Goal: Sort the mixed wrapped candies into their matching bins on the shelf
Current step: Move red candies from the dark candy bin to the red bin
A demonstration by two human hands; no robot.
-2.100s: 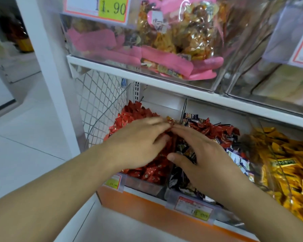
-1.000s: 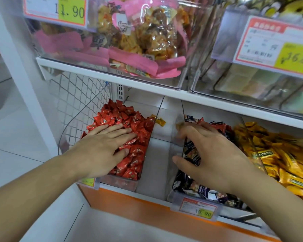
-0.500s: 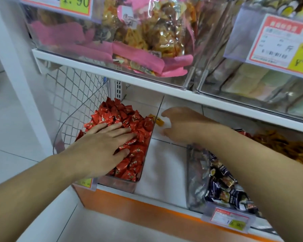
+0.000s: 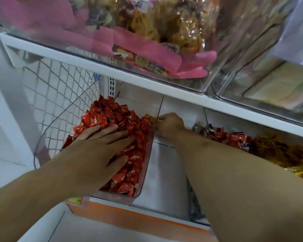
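Red foil-wrapped candies (image 4: 122, 130) heap high in the clear plastic bin (image 4: 143, 173) at the left end of the lower white shelf (image 4: 163, 173), and the head view, the only one, looks down on them past both forearms. The left hand (image 4: 94, 151) lies flat on that heap, fingers straight and spread, likely to steady the bin and keep the pile from spilling while the other hand works.

The right hand (image 4: 170, 126) reaches deep to the back corner of the same bin, fingers curled round a small yellow-orange wrapped candy (image 4: 150, 117) that sits at the rim among the red ones. It seems to be pinching this stray piece; the blur leaves the exact hold uncertain. The piece probably belongs with the yellow-gold wrapped candies (image 4: 283, 154) at the far right, beyond a bin of mixed red and dark wrappers (image 4: 226, 137).

Above, a clear bin holds pink-edged snack packets (image 4: 147, 49).

Writing is scarce: a yellow price tag (image 4: 75, 200) at the front of the red bin shows digits too blurred and cropped to read, and the candy wrappers' marks are illegible.
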